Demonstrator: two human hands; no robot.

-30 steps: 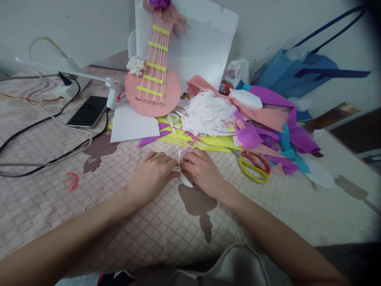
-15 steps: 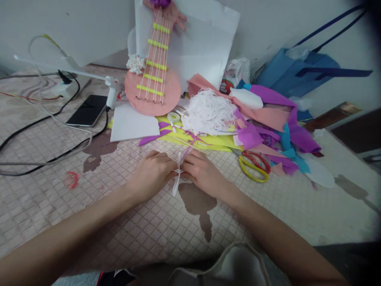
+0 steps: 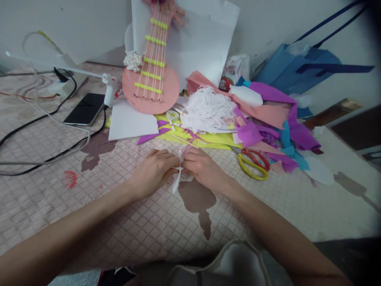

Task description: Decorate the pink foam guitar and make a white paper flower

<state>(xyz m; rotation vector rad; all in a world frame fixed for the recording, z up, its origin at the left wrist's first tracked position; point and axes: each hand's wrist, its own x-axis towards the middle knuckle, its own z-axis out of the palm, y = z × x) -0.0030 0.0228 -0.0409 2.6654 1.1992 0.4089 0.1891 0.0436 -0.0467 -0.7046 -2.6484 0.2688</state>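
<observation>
Between my two hands a narrow white strip (image 3: 176, 184) stands crosswise, its wider loose end hanging toward me. Thin white thread crosses its middle. My left hand (image 3: 155, 171) is closed, thumb and fingers pinching the thread at the strip's left side. Closed in the same way, my right hand (image 3: 206, 169) pinches at the right side; its fingertips are partly hidden. A thin purple strip (image 3: 186, 150) runs from just behind my right fingers toward the yellow sheet (image 3: 220, 140). A tangled heap of white yarn (image 3: 208, 109) lies beyond.
A pink paper guitar (image 3: 151, 89) with yellow frets leans on a white board (image 3: 202, 43). Scissors (image 3: 253, 169) with yellow and red handles lie right of my hands, near purple paper scraps (image 3: 253, 137). To the left are a phone (image 3: 85, 109), a glue gun (image 3: 109, 89) and cables.
The view has shifted slightly. My hands keep their pinch and stay close together around the white strip, which has barely moved.
</observation>
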